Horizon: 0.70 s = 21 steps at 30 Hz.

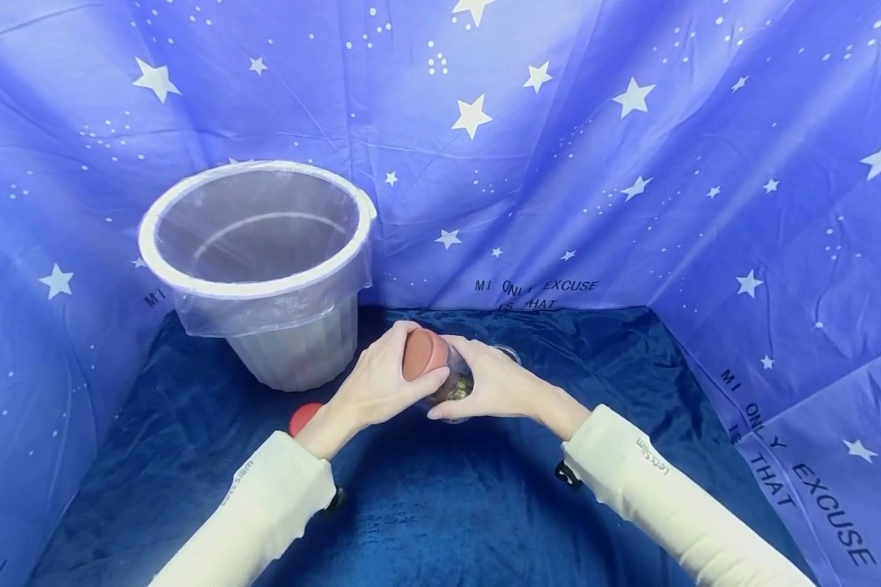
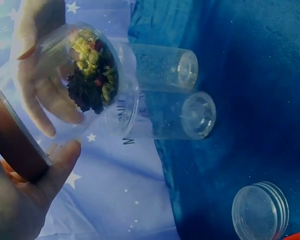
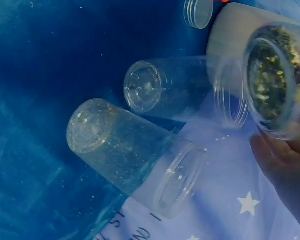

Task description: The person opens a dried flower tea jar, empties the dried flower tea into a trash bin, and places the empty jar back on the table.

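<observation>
Both hands hold a clear jar with a brown lid, raised above the dark blue cloth and tilted. My left hand has its fingers and thumb round the lid. My right hand grips the jar's body from the other side. Dried yellow-green, red and dark pieces lie at the bottom of the jar in the left wrist view. Past the jar stand two clear, uncapped jars, side by side in the right wrist view.
A white bin lined with a clear bag stands at the back left. Near my left wrist is a round red piece. A short clear threaded container lies close to it. Starry blue fabric hangs around the table.
</observation>
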Motion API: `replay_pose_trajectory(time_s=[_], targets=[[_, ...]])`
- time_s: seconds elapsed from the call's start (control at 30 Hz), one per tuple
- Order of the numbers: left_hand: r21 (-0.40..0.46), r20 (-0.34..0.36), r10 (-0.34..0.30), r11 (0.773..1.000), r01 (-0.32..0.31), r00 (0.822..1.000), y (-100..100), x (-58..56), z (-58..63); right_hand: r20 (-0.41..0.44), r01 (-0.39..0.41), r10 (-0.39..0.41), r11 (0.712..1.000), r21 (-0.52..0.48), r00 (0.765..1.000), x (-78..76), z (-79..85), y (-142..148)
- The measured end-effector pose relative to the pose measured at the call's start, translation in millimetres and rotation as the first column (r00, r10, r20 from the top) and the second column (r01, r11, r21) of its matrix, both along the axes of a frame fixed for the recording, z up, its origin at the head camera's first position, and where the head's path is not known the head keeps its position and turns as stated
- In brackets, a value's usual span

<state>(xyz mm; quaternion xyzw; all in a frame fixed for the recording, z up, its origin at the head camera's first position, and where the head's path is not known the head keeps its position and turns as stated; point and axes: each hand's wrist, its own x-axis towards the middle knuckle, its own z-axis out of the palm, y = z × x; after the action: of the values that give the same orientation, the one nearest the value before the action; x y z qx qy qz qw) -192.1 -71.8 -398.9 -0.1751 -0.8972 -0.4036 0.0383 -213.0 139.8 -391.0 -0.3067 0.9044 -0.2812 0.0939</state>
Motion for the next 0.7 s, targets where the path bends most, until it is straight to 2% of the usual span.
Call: replay_pose_trajectory(time_s=[0.17, 0.33, 0.47, 0.6, 0.7], targets=[[0.008, -0.026, -0.013, 1.0, 0.013, 1.0, 0, 0.2, 4.2, 0.101, -0.024, 0.029, 0.998, -0.055, 0.994, -3.3, -5.0, 6], [-0.005, -0.04, -0.02, 1.0, 0.02, 0.999, 0, 0.6, 5.7, 0.136, -0.042, 0.056, 0.994, -0.101, 0.989, -3.9, -10.0, 9], [-0.016, -0.051, -0.019, 1.0, 0.018, 0.999, 2, 1.8, 5.6, 0.102, -0.032, 0.042, 0.995, -0.094, 0.994, -2.4, -12.7, 9], [-0.029, -0.077, -0.015, 0.999, 0.013, 0.997, 4, 2.8, 3.8, 0.029, -0.021, 0.023, 0.997, -0.074, 0.999, -0.8, -14.2, 8], [-0.06, -0.098, -0.036, 0.998, 0.03, 0.995, 4, 2.8, 1.0, -0.016, -0.025, 0.024, 0.998, -0.062, 1.0, 0.2, -14.3, 8]])
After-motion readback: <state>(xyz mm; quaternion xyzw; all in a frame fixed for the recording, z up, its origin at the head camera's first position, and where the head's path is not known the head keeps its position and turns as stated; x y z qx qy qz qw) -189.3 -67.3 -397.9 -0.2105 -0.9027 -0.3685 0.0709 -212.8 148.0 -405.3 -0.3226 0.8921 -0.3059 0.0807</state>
